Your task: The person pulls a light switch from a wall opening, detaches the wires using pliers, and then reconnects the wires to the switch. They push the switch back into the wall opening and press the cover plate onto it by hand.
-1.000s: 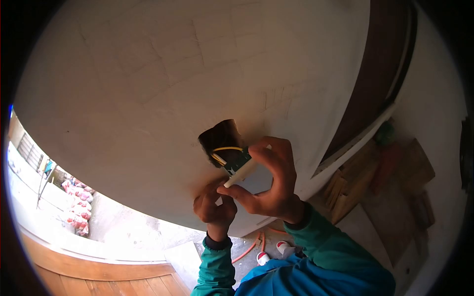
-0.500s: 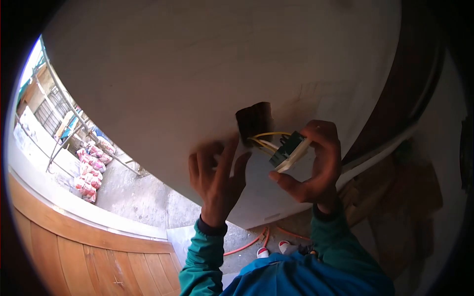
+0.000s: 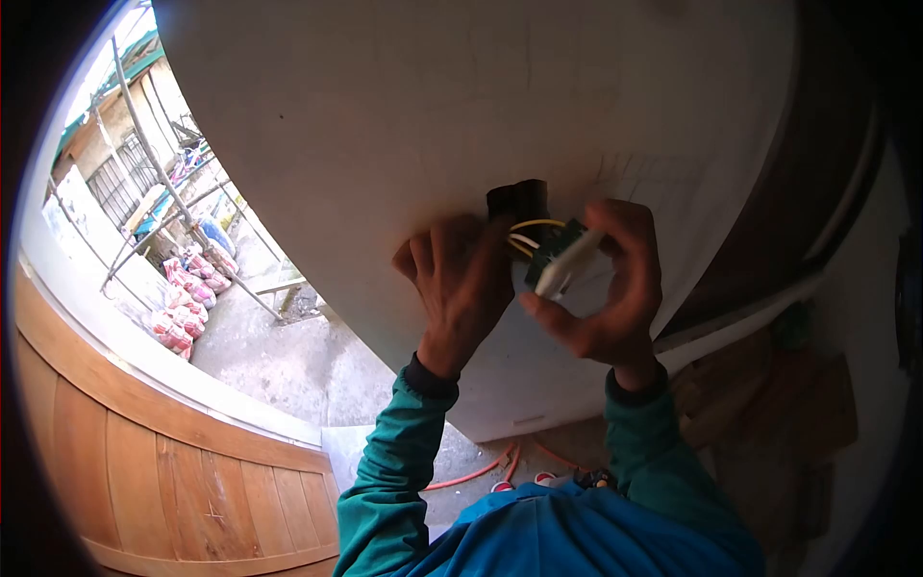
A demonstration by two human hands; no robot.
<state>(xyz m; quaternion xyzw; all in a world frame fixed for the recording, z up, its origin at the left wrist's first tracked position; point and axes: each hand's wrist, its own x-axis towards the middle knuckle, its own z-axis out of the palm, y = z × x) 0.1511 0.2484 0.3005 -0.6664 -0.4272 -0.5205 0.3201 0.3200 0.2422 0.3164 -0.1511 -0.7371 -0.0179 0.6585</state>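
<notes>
A dark rectangular hole [image 3: 519, 198] opens in the pale wall [image 3: 385, 115]. Yellow and white wires [image 3: 524, 237] run from it to the back of an electrical fitting [image 3: 567, 262], which has a dark green body and a white face. My right hand [image 3: 625, 288] pinches this fitting by its edges between thumb and fingers, just right of the hole. My left hand [image 3: 457, 284] is at the lower left edge of the hole, close to the wires; its fingertips are in shadow, and whether they hold a wire is hidden.
A wooden panelled door [image 3: 183, 481] stands at the lower left. Outside lie stacked red and white sacks [image 3: 187, 298] beside metal poles. An orange hose [image 3: 471, 476] runs over the floor near my feet. Brown cardboard [image 3: 808, 394] is at the right.
My left hand has moved right and up, closer to the wires at the hole. My right hand has tilted the fitting, so more of its white face shows. The whole view has shifted slightly.
</notes>
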